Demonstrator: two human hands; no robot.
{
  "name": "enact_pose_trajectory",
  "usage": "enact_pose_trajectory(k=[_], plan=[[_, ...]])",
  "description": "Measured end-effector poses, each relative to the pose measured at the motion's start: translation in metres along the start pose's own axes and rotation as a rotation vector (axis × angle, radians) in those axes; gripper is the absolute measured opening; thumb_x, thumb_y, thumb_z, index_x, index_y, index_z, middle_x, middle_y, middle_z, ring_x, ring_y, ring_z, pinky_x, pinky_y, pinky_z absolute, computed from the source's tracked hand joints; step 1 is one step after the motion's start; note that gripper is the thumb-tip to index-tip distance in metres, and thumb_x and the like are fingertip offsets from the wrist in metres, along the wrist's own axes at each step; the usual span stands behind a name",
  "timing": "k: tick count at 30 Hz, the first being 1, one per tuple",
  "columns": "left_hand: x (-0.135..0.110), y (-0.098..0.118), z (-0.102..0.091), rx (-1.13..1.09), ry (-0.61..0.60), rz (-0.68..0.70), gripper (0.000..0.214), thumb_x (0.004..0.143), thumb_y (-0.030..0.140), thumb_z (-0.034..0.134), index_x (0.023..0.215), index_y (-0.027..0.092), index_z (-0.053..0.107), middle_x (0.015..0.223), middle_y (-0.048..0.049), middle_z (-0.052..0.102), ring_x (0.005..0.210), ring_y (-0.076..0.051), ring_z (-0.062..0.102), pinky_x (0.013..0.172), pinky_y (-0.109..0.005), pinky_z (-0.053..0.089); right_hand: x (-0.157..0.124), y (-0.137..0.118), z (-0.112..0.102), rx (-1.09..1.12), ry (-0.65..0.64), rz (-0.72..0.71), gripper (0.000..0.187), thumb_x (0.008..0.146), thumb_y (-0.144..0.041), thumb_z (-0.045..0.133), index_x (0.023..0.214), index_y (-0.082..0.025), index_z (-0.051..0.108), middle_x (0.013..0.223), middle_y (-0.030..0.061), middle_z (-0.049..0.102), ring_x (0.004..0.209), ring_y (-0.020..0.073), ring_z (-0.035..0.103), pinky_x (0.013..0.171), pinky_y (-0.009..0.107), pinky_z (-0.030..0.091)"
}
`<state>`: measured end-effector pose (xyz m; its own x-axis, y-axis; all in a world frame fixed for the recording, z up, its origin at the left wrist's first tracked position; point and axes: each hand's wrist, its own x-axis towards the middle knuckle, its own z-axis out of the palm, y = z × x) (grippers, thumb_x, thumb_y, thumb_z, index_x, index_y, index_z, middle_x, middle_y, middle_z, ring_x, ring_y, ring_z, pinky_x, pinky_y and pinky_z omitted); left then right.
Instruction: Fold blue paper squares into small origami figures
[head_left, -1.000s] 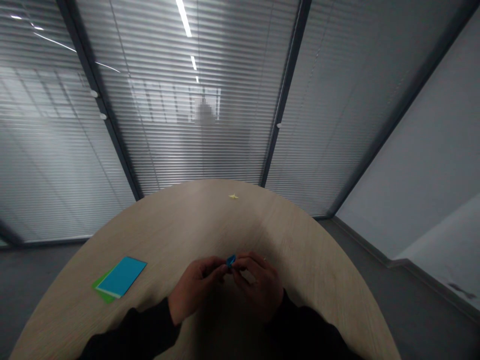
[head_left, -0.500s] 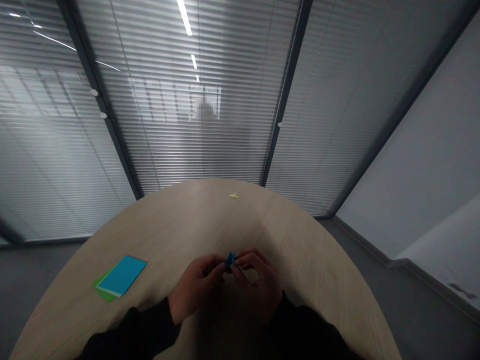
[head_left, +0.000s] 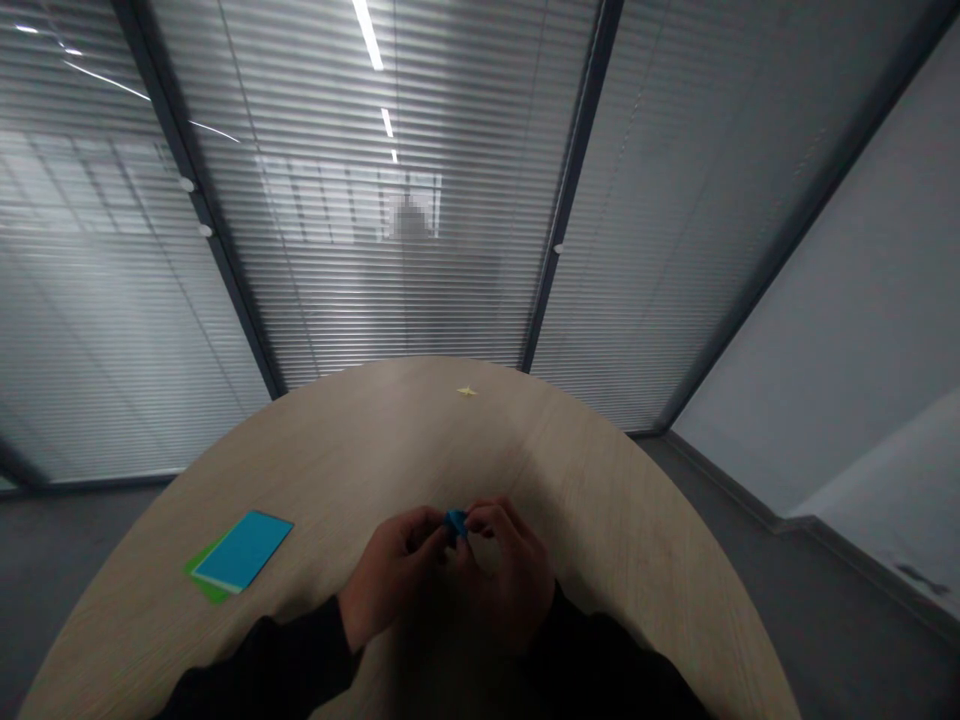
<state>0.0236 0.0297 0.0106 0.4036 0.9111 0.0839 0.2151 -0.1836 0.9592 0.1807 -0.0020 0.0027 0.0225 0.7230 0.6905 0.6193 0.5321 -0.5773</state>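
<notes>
A small piece of folded blue paper [head_left: 455, 522] is pinched between my two hands, just above the near middle of the table. My left hand [head_left: 395, 562] grips its left side between thumb and fingers. On the other side, my right hand [head_left: 510, 570] has its thumb and fingertips closed on the paper, the fingers curled. Much of the paper is covered by my fingertips, so its exact folded form cannot be made out. To the left lies a stack of blue paper sheets [head_left: 246, 552], resting partly over green paper [head_left: 202, 572].
The round wooden table [head_left: 360, 440] has a small yellow folded paper piece [head_left: 466, 391] near its far edge. Beyond that edge stand glass panels with blinds [head_left: 420, 300] in dark frames. A pale wall [head_left: 840, 300] rises at the right.
My right hand has shifted slightly left, its fingers now closer to my left hand. The folded blue paper has turned and moved a little left between the fingertips.
</notes>
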Motion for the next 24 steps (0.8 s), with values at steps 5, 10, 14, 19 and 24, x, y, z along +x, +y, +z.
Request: enact_pose_trajectory(k=[5, 10, 14, 19, 24], plan=[[-0.002, 0.004, 0.002, 0.098, 0.036, 0.001, 0.024, 0.086, 0.034, 0.055, 0.087, 0.015, 0.070, 0.079, -0.0064, 0.073, 0.072, -0.020, 0.063, 0.065, -0.028, 0.047, -0.002, -0.001, 0.004, -0.105, -0.022, 0.069, 0.019, 0.070, -0.017, 0.059, 0.088, -0.021, 0.060, 0.097, 0.0094, 0.066, 0.077, 0.0233, 0.066, 0.064, 0.034, 0.054], [-0.004, 0.005, 0.002, 0.217, 0.060, 0.015, 0.021, 0.085, 0.028, 0.054, 0.084, 0.017, 0.071, 0.076, -0.0052, 0.073, 0.069, -0.019, 0.063, 0.063, -0.027, 0.046, -0.003, 0.001, 0.005, -0.133, -0.024, 0.078, 0.018, 0.070, -0.019, 0.064, 0.087, -0.023, 0.059, 0.097, 0.0084, 0.069, 0.074, 0.0224, 0.067, 0.064, 0.032, 0.055], [-0.005, 0.005, 0.001, 0.246, 0.048, 0.038, 0.021, 0.086, 0.029, 0.054, 0.088, 0.018, 0.072, 0.075, -0.0043, 0.073, 0.068, -0.019, 0.064, 0.062, -0.026, 0.045, -0.003, 0.008, 0.002, -0.115, -0.082, 0.083, 0.016, 0.072, -0.016, 0.061, 0.087, -0.022, 0.057, 0.093, 0.0072, 0.071, 0.076, 0.0216, 0.068, 0.068, 0.032, 0.055], [-0.005, 0.007, 0.001, 0.325, 0.054, 0.044, 0.020, 0.085, 0.026, 0.053, 0.087, 0.017, 0.071, 0.076, -0.0050, 0.074, 0.068, -0.019, 0.063, 0.062, -0.027, 0.045, -0.004, 0.015, 0.001, -0.056, -0.171, 0.139, 0.015, 0.073, -0.015, 0.062, 0.086, -0.021, 0.059, 0.082, 0.0041, 0.068, 0.072, 0.0200, 0.067, 0.067, 0.031, 0.054], [-0.006, 0.008, 0.002, 0.362, 0.050, 0.036, 0.020, 0.084, 0.026, 0.054, 0.088, 0.018, 0.072, 0.076, -0.0050, 0.074, 0.066, -0.019, 0.064, 0.060, -0.026, 0.043, -0.003, 0.016, 0.000, 0.005, -0.180, 0.163, 0.025, 0.072, -0.010, 0.062, 0.094, -0.021, 0.060, 0.087, 0.0046, 0.069, 0.076, 0.0193, 0.067, 0.069, 0.031, 0.055]])
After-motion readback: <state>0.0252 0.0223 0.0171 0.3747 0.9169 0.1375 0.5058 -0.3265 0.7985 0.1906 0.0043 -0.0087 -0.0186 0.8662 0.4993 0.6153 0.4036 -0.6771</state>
